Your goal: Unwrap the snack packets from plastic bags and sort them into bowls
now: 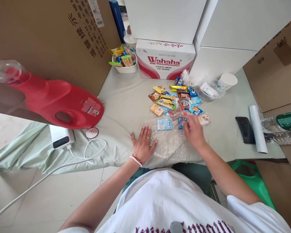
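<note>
My left hand point(144, 144) lies flat with spread fingers on the green cloth, at the left edge of a clear plastic bag point(169, 145). My right hand point(194, 131) is at the bag's upper right, its fingers bent beside a small dark blue packet point(181, 123); whether they grip it is hidden. A light blue packet point(164, 124) lies flat between the hands. Just beyond is a pile of wrapped snacks, with a red-ended brown packet point(177, 113), a yellow packet point(166, 99) and a pale cracker packet point(156, 110).
A Wahaha carton point(165, 61) stands behind the snacks, with a white snack basket point(127, 69) to its left. A red jug point(63, 100) and power bank point(61, 137) are left. Paper cup point(226, 82), phone point(245, 129), white roll point(257, 129) and bottles point(287, 122) are right.
</note>
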### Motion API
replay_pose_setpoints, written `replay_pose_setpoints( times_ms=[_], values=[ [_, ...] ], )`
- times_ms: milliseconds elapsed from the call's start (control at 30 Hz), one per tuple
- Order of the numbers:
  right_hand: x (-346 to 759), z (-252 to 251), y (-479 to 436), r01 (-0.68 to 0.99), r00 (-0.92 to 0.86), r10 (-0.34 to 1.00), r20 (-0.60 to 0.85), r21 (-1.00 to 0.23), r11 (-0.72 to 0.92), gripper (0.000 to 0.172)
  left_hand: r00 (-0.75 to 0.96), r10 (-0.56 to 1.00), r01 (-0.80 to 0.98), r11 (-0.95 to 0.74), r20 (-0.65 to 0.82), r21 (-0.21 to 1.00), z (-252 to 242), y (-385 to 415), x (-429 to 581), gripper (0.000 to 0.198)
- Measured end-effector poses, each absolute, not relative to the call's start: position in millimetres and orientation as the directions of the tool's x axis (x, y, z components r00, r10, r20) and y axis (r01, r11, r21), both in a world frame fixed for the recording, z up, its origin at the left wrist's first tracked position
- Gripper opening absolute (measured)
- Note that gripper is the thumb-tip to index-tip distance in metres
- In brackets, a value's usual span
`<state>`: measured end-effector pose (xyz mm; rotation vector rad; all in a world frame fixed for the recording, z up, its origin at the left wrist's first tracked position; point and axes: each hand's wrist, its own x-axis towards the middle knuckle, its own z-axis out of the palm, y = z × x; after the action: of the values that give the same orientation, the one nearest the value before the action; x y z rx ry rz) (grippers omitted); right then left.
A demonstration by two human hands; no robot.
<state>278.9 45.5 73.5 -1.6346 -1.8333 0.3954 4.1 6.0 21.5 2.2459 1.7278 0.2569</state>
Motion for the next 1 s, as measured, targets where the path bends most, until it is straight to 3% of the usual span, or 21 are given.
replay_pose_setpoints(
  times_ms=[100, 200, 300, 367, 433, 533, 633, 700, 833, 933, 1000],
  values=[
    [266.3, 56.5, -5.4, 0.77, -0.428, 0.887, 0.173, -0.444, 0.458, 0.054, 0.292, 0.956, 0.91, -0.27, -0.023, 0.316, 19.2, 4.1, 1.9, 0.089],
    [289.3, 29.7, -46.9, 0.772, -0.585, 0.81, 0.032, -0.283, 0.569, 0.067, 0.367, 0.93, 0.891, -0.343, -0.026, 0.299, 12.7, 7.9, -14.2, 0.102],
    [332.9, 15.8, -67.6, 0.826, -0.532, 0.847, -0.004, -0.222, 0.518, 0.073, 0.466, 0.884, 0.852, -0.436, -0.044, 0.289, 6.8, 16.1, -38.2, 0.109],
    [356.5, 17.0, -71.3, 0.838, -0.5, 0.866, 0.013, -0.247, 0.487, 0.077, 0.53, 0.847, 0.817, -0.493, -0.051, 0.298, 7.7, 21.6, -52.6, 0.108],
    [368.1, 24.5, -69.9, 0.818, -0.481, 0.874, 0.075, -0.319, 0.478, 0.075, 0.552, 0.834, 0.792, -0.52, -0.012, 0.32, 14.6, 25.3, -60.6, 0.098],
    [362.2, 40.3, -61.4, 0.782, -0.374, 0.894, 0.245, -0.434, 0.446, 0.059, 0.432, 0.883, 0.821, -0.469, 0.183, 0.324, 32.5, 26.5, -55.2, 0.07],
    [341.3, 47.7, -48.0, 0.781, -0.306, 0.899, 0.314, -0.458, 0.425, 0.05, 0.38, 0.874, 0.845, -0.461, 0.304, 0.271, 45.4, 25.4, -34.9, 0.056],
    [330.2, 42.7, -40.2, 0.778, -0.392, 0.883, 0.257, -0.42, 0.467, 0.055, 0.49, 0.84, 0.813, -0.537, 0.233, 0.226, 44.1, 26.0, -23.7, 0.066],
    [336.6, 20.2, -38.9, 0.798, -0.488, 0.867, 0.097, -0.352, 0.489, 0.065, 0.609, 0.793, 0.777, -0.59, -0.027, 0.219, 22.9, 29.5, -28.6, 0.111],
    [361.5, 15.2, -45.9, 0.808, -0.421, 0.903, 0.085, -0.416, 0.416, 0.06, 0.607, 0.784, 0.787, -0.572, -0.127, 0.23, 10.4, 30.7, -45.9, 0.13],
    [379.4, 23.3, -42.7, 0.787, -0.367, 0.925, 0.099, -0.497, 0.365, 0.047, 0.622, 0.767, 0.777, -0.581, -0.156, 0.24, 8.1, 31.1, -53.5, 0.138]
  ],
)
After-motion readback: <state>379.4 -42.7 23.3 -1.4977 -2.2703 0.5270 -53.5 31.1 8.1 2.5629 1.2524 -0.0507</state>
